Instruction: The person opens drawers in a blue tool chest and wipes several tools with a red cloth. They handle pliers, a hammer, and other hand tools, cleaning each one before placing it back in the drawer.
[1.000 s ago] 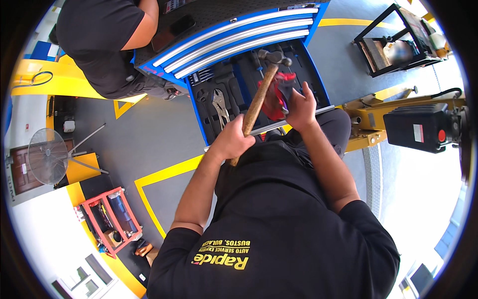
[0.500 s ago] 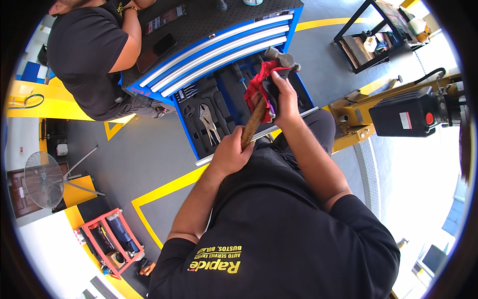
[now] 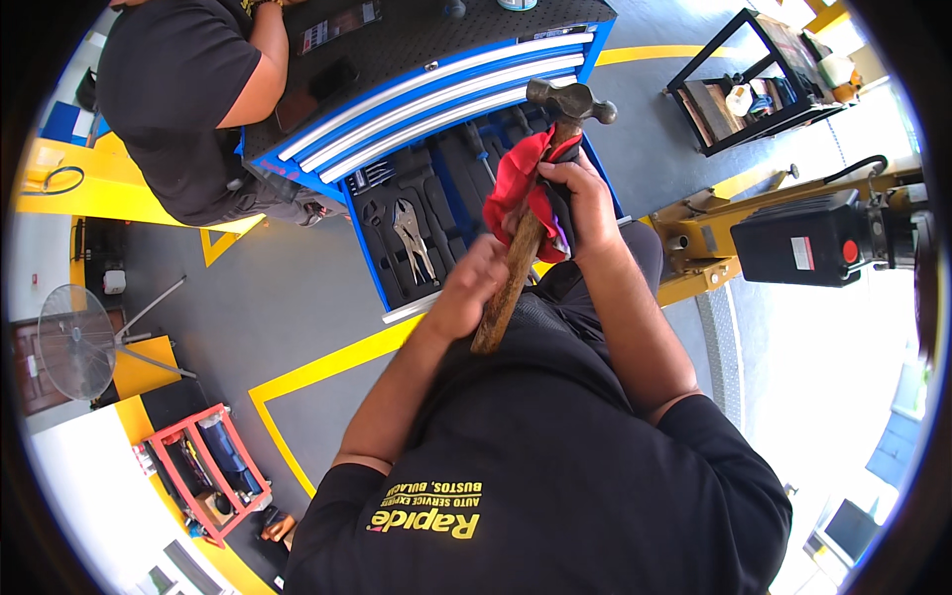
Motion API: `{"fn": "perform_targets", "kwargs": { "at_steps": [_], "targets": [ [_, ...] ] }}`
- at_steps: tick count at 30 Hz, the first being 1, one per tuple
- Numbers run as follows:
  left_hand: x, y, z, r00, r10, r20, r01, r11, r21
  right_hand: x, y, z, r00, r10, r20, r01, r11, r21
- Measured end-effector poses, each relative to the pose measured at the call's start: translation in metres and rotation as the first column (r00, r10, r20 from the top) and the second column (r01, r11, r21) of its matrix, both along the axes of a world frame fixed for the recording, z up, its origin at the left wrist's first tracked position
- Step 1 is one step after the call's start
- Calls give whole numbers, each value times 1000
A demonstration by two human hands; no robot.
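A ball-peen hammer with a worn wooden handle stands slanted in front of me, its metal head at the far end. My right hand grips it just below the head through a red and dark cloth, which is wrapped around the upper handle. My left hand is beside the lower handle, its fingers smeared by motion; whether they touch the wood I cannot tell. Beneath both hands lies the pulled-out drawer of a blue tool cabinet, with locking pliers and an adjustable wrench in dark foam.
The blue tool cabinet stands ahead, and a person in a black shirt leans at its left. A yellow lift arm with a black box is at right. A black cart, a fan and a red tool rack stand around.
The hammer's head has risen away from the cloth, showing more of it, and the handle's butt end now shows. My left hand has loosened from the butt and moved up alongside the handle.
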State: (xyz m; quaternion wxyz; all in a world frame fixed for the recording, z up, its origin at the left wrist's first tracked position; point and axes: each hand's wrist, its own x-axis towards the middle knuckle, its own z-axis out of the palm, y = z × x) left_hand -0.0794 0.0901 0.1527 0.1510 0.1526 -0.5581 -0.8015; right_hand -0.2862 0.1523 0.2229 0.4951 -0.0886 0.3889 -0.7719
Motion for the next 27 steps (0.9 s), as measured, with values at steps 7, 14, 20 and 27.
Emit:
{"fn": "perform_targets", "kwargs": {
  "at_steps": [7,14,20,27],
  "targets": [
    [-47,-46,50,970,202,-136,-98,835,541,15,-6,22,990,137,-13,-138,990,-30],
    [-33,-32,50,933,110,-342,110,819,564,19,-14,45,300,71,-951,22,996,81],
    [-27,-31,70,957,78,-278,24,938,345,28,-14,56,35,180,-983,152,971,183],
    [-15,-44,70,934,212,-289,-108,935,337,42,27,17,446,234,-864,-185,969,166]
  ]
}}
